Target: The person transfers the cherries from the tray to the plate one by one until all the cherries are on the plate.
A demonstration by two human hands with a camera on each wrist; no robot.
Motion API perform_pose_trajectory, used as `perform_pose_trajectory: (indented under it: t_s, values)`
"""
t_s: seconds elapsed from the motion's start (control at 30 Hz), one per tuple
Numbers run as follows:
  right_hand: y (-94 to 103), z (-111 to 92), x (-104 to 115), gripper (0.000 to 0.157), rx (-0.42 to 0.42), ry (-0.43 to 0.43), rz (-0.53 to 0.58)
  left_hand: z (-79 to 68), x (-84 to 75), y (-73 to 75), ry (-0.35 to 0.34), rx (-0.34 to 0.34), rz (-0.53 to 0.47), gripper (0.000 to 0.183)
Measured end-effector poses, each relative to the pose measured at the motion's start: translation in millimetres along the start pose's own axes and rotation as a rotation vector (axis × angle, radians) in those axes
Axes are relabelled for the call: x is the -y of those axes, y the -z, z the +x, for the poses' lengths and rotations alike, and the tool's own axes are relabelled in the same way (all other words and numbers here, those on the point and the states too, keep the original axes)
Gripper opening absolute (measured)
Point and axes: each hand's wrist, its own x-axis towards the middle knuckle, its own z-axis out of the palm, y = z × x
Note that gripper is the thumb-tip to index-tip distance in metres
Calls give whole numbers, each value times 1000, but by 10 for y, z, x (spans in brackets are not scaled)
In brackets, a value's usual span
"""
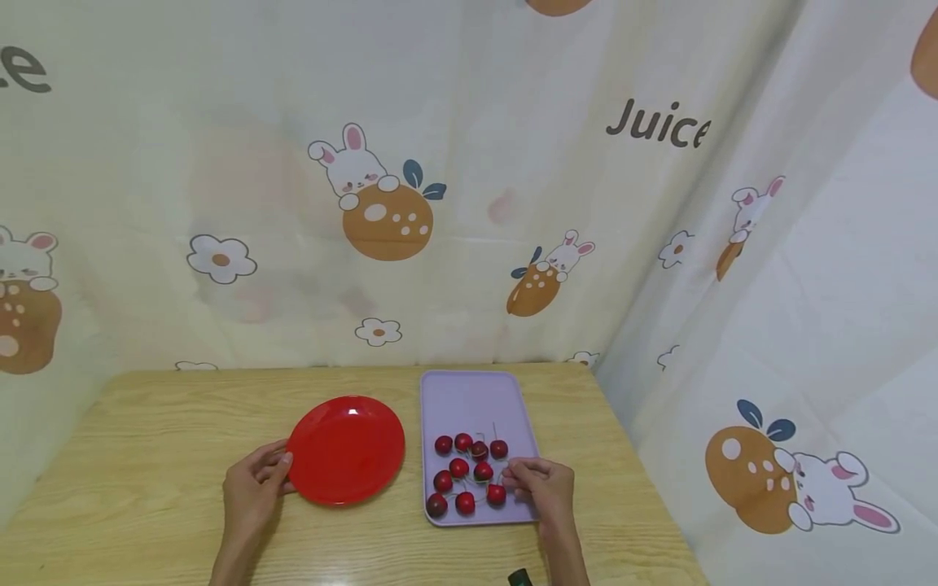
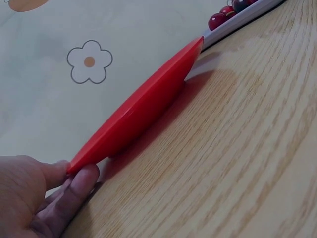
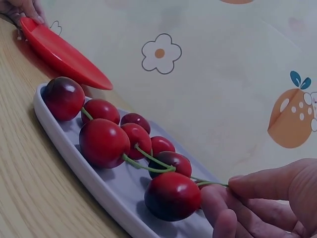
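My left hand [image 1: 252,486] pinches the left rim of a round red plate [image 1: 346,450], thumb on top and fingers beneath. The plate sits low over the table; whether its base fully touches the wood I cannot tell. To its right lies a pale purple tray [image 1: 472,399] with several dark red cherries [image 1: 458,468] in its near half. At the tray's right edge my right hand [image 1: 544,488] pinches a thin green stem [image 3: 213,183] between thumb and fingers. A cherry [image 3: 173,196] lies right by those fingertips, on the tray; the stem's join to it is partly hidden.
The wooden table [image 1: 146,456] ends at a patterned curtain [image 1: 256,163] at the back, with more curtain on the right side. A dark green object [image 1: 519,577], cut off by the lower frame edge, stands near my right forearm.
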Motion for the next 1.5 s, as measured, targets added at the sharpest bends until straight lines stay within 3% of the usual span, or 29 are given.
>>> perform_pose_trajectory:
  t_s: [0.4,1.13,1.5]
  values:
    - [-9,-45,57,20,-15,-34,46,-17,-1,9,2,-11,51,32]
    - [21,-71,81,10,-81,-79,159,-1,7,-7,-3,-13,24,31]
    - [-41,-108,123,16,-72,-85,259,8,24,-11,-4,-9,-4,32]
